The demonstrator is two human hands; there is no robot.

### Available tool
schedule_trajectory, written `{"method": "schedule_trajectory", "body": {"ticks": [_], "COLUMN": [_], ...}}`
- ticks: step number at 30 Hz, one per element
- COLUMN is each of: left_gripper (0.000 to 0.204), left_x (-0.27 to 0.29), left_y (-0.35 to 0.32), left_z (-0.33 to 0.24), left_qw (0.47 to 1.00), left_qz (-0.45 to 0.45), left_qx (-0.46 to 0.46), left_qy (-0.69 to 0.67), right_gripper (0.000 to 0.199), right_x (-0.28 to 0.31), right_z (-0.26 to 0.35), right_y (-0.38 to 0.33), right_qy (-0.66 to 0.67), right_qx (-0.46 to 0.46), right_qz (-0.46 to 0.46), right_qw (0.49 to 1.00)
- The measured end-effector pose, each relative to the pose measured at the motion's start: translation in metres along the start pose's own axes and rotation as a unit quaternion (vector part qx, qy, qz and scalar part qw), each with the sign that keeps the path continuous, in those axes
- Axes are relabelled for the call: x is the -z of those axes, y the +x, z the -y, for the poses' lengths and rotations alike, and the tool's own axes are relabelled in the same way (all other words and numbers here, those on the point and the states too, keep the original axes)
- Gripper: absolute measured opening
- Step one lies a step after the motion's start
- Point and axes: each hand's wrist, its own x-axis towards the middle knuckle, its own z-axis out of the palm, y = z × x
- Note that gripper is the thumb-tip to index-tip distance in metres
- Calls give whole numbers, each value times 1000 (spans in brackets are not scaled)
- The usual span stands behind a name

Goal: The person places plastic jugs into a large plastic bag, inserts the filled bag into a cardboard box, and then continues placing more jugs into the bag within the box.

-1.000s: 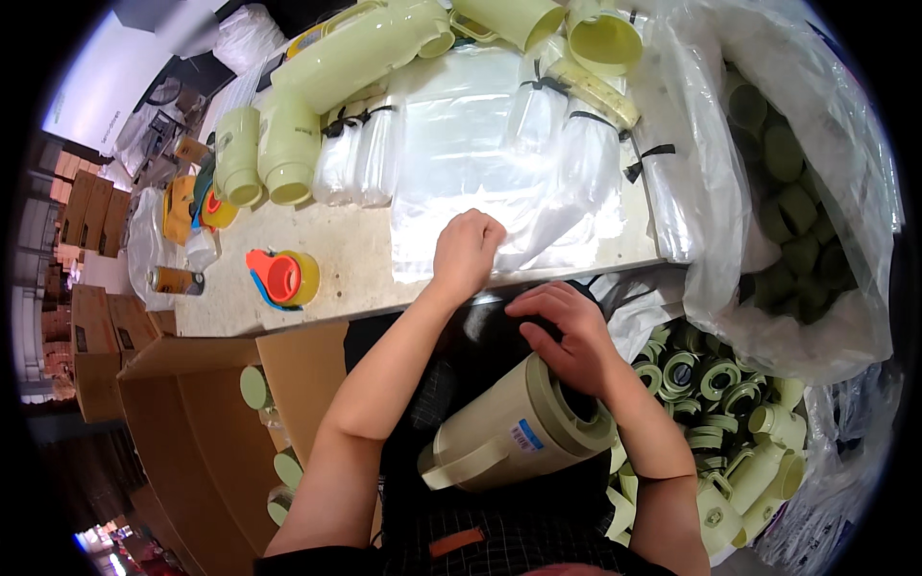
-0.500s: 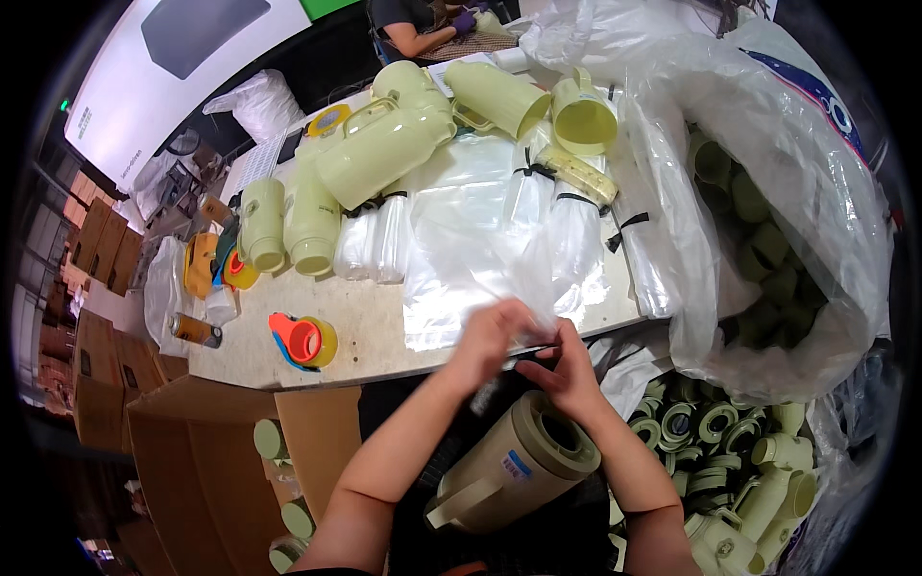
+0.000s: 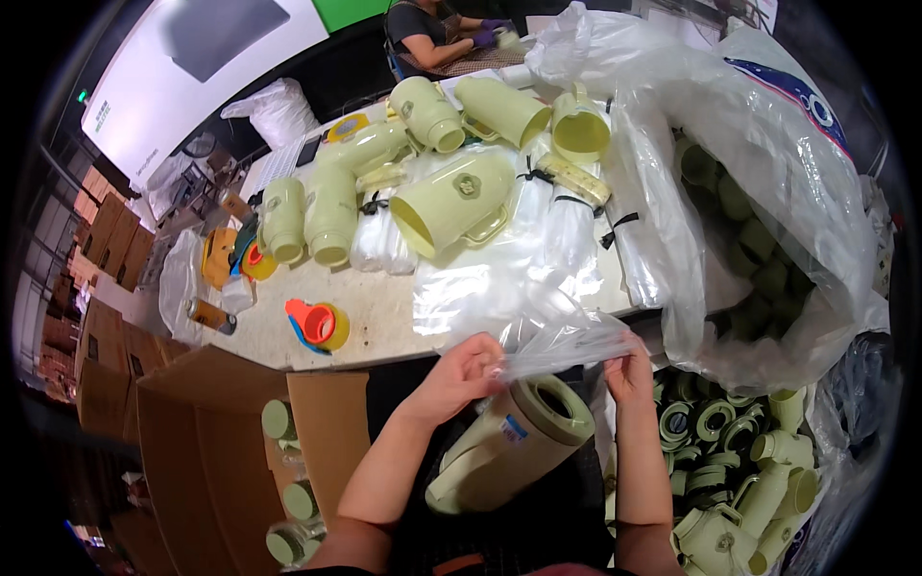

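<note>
A clear plastic bag [image 3: 562, 348] is stretched between my two hands at the table's front edge. My left hand [image 3: 463, 372] pinches one side of its edge, and my right hand [image 3: 629, 367] grips the other side. Just below the bag, a pale green thermos jug [image 3: 514, 442] with a blue-and-white label leans in my lap, its round top tilted up to the right. Neither hand touches it. Behind the bag, a pale green jug shell [image 3: 453, 204] lies on a stack of clear plastic bags [image 3: 451, 298], its open end facing lower left.
More jug shells [image 3: 504, 108] cover the table's back and left. An orange-and-yellow tape roll [image 3: 325, 324] sits near the front edge. At right stand a big plastic sack [image 3: 653, 192] and piled lids [image 3: 715, 422]. A cardboard box [image 3: 211, 451] is lower left. Another person [image 3: 442, 38] sits beyond.
My hands have moved apart and now spread the bag between them. A jug shell now lies across the plastic stack, where bare sheets showed before. The view has shifted slightly.
</note>
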Motion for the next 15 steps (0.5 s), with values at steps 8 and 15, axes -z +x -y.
{"method": "schedule_trajectory", "body": {"ticks": [8,15], "left_gripper": [43,72], "left_x": [-12,-2], "left_y": [-54,-212], "left_z": [-23,17], "left_qw": [959,767], "left_qz": [-31,-257], "left_qx": [-26,-101], "left_qy": [282,579], "right_gripper": [28,36], "right_x": [25,59], "right_z": [-72,-117], "right_y": [-128,-215], "right_qy": [-404,-421], "right_qx": [368,-14], "right_qz": [75,344], "right_qw": [834,839]}}
